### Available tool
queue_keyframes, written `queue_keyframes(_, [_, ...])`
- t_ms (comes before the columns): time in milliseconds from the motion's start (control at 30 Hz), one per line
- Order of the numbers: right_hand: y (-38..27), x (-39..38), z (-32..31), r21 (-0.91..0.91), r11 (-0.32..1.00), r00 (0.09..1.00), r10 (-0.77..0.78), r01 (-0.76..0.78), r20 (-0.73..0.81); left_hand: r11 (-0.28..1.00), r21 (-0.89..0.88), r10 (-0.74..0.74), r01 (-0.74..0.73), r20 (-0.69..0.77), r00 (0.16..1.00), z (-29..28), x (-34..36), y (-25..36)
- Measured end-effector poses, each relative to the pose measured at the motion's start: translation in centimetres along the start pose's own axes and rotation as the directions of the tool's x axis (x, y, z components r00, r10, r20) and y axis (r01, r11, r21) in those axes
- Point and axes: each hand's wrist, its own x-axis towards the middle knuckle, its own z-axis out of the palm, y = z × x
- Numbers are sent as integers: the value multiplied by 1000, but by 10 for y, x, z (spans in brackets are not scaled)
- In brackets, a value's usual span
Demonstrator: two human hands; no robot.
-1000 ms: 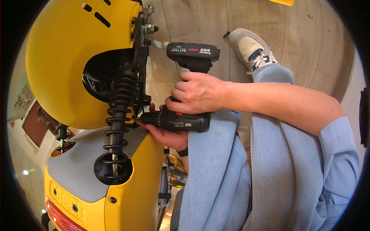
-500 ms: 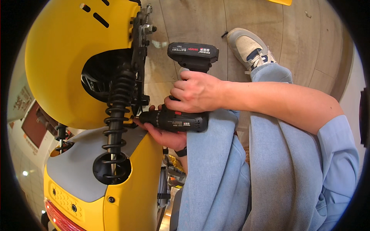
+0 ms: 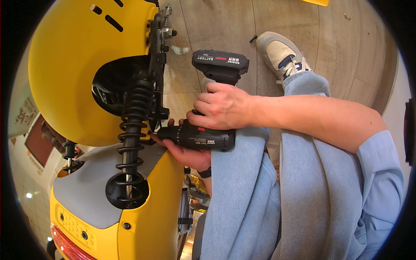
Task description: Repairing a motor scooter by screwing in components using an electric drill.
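A black cordless drill (image 3: pixel 203 138) lies sideways, its battery pack (image 3: pixel 221 61) toward the top of the picture. My right hand (image 3: pixel 219 106) is closed round its handle. Under the front of the drill is my left hand (image 3: pixel 193 158), a dark band on its wrist; its fingers curl round the chuck end from below and behind. The drill's nose points left at a small bracket (image 3: pixel 146 138) beside the coil shock absorber (image 3: pixel 130 143) of a yellow vehicle. Fingertips and the chuck hide the exact point where the bit meets the part.
The yellow fender (image 3: pixel 65 86) and grey-and-yellow body panel (image 3: pixel 86 186) fill the left side. A metal linkage with a bolt (image 3: pixel 167 34) runs along the fender's edge. My jeans-clad legs (image 3: pixel 242 186) are close by on the right. A small black bolt-like piece (image 3: pixel 253 38) lies by my shoe (image 3: pixel 277 54).
The drill's battery end and my right hand have shifted slightly right and downward in the picture. Both hands keep their hold on the drill.
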Motion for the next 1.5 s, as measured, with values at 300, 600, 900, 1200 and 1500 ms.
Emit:
queue_keyframes(300, [0, 16, 4, -18, 1000, 997, 17, -18, -72, 994, -40, -99, 100, 22, 995, 13, -1, 16])
queue_keyframes(600, [17, -13, -15, 14, 995, 995, -99, 98, 30, 984, -97, -137, 151, 136, 981, -18, 11, 2])
queue_keyframes(900, [14, 5, -8, 8, 1000, 998, -27, 27, 59, 953, -201, -213, 228, 94, 972, -4, 14, 6])
queue_keyframes(1200, [9, 2, -3, 39, 998, 998, -51, 50, 36, 966, -49, -254, 253, -20, 967, -6, 10, 9])
queue_keyframes(1500, [10, 2, 2, 40, 998, 999, -43, 42, 31, 966, -124, -227, 226, 4, 974, -6, 11, 7])
